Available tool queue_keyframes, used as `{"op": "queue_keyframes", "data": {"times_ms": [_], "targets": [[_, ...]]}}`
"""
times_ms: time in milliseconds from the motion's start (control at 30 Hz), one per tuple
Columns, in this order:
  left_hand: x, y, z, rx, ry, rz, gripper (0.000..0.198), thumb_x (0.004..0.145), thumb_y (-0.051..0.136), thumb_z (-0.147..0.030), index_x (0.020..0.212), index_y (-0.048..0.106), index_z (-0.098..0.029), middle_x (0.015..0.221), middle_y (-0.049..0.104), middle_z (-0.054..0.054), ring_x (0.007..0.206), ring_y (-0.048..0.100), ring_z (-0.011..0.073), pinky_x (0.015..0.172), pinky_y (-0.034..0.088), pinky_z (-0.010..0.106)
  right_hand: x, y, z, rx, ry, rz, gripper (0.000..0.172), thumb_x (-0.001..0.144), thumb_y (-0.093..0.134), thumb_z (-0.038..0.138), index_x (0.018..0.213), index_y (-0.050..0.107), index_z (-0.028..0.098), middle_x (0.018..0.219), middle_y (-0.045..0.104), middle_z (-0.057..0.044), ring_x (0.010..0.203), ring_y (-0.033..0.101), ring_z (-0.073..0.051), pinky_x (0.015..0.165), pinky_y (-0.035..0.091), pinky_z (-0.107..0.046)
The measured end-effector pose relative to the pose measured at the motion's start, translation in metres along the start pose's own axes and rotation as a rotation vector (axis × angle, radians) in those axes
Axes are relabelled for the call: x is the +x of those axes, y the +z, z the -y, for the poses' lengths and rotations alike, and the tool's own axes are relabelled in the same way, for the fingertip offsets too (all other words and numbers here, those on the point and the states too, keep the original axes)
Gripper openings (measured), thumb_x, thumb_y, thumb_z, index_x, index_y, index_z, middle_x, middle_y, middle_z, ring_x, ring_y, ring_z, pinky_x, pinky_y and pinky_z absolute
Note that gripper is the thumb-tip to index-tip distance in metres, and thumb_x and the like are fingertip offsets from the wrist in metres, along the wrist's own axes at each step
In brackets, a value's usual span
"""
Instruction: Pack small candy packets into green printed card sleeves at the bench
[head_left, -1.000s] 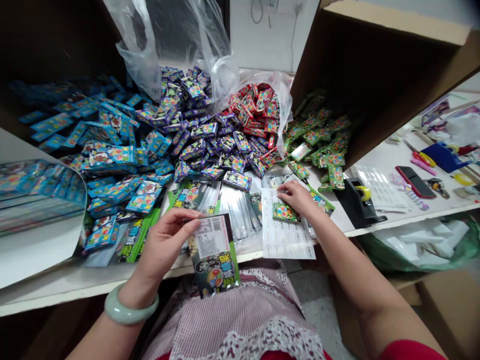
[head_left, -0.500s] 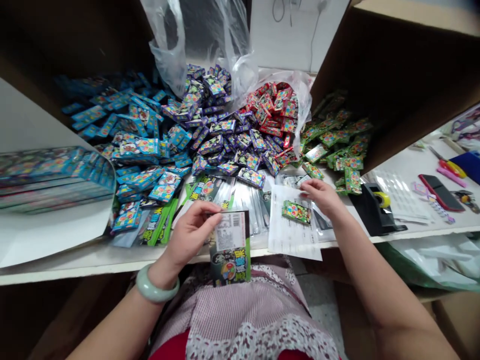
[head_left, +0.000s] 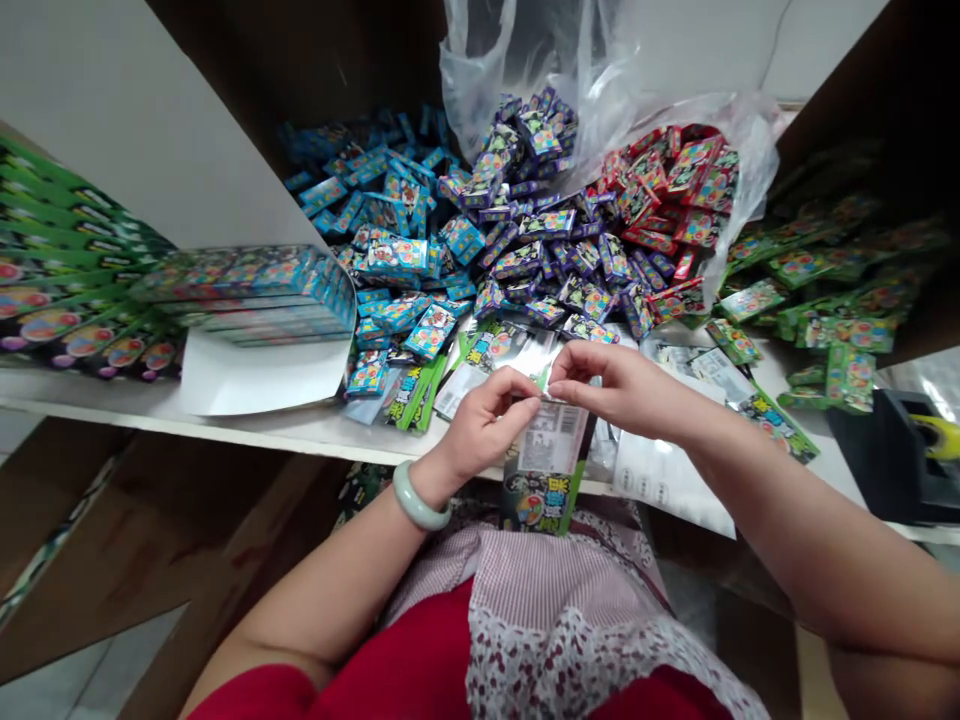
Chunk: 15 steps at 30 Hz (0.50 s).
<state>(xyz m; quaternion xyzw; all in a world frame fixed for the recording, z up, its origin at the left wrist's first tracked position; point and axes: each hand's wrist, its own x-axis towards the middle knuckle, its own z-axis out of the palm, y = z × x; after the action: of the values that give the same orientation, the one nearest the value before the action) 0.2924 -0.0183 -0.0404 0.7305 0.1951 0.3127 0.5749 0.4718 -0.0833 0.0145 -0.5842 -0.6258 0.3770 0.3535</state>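
My left hand [head_left: 491, 420], with a pale green bangle on the wrist, is closed in a pinch on the top edge of a flat black-and-green printed packet [head_left: 544, 490]. The packet hangs upright over the table's front edge, with a white label and barcode on its upper part. My right hand [head_left: 611, 385] meets it at the same top edge, thumb and fingers pressed together. The exact spot of that grip is small and partly hidden by the fingers. White printed sheets [head_left: 675, 480] lie under my right forearm.
Behind lie piles of small blue boxes [head_left: 405, 250], purple boxes [head_left: 547, 225], red boxes [head_left: 645, 205] in a clear plastic bag, and green boxes [head_left: 847, 330]. A white open tray [head_left: 255, 375] stands left, beside fanned green cartons [head_left: 75, 270]. A black tape dispenser [head_left: 892, 450] sits right.
My right hand has moved from beside the green box on the sheet to the packet's top edge, beside my left hand. The view has swung left. The green box no longer shows there.
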Motion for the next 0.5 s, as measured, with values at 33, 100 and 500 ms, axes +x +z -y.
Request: {"op": "queue_keyframes", "data": {"times_ms": [33, 100, 500], "targets": [[0.000, -0.001, 0.000, -0.008, 0.006, 0.000, 0.005, 0.087, 0.056, -0.023, 0.086, 0.059, -0.019, 0.082, 0.059, 0.001, 0.077, 0.055, 0.0127, 0.070, 0.045, 0.026, 0.001, 0.000, -0.001, -0.009, 0.024, 0.007, 0.011, 0.083, 0.060, 0.028, 0.076, 0.057, 0.019, 0.070, 0.060, 0.001, 0.064, 0.052, -0.012, 0.058, 0.042, -0.026], [0.000, -0.001, 0.002, -0.029, 0.020, 0.003, 0.008, 0.088, 0.055, -0.025, 0.085, 0.058, -0.019, 0.081, 0.059, 0.001, 0.077, 0.055, 0.0125, 0.070, 0.045, 0.026, 0.001, 0.000, -0.002, -0.018, 0.078, 0.014, 0.012, 0.083, 0.060, 0.029, 0.078, 0.057, 0.018, 0.071, 0.059, 0.000, 0.064, 0.051, -0.012, 0.059, 0.042, -0.026], [0.002, 0.002, 0.011, 0.007, 0.058, -0.058, 0.012, 0.082, 0.069, -0.023, 0.083, 0.057, -0.019, 0.079, 0.058, 0.000, 0.076, 0.056, 0.0121, 0.070, 0.046, 0.025, 0.005, -0.002, -0.003, 0.006, 0.146, 0.051, 0.010, 0.080, 0.063, 0.025, 0.076, 0.058, 0.018, 0.070, 0.057, 0.001, 0.064, 0.049, -0.012, 0.059, 0.038, -0.026]]}}
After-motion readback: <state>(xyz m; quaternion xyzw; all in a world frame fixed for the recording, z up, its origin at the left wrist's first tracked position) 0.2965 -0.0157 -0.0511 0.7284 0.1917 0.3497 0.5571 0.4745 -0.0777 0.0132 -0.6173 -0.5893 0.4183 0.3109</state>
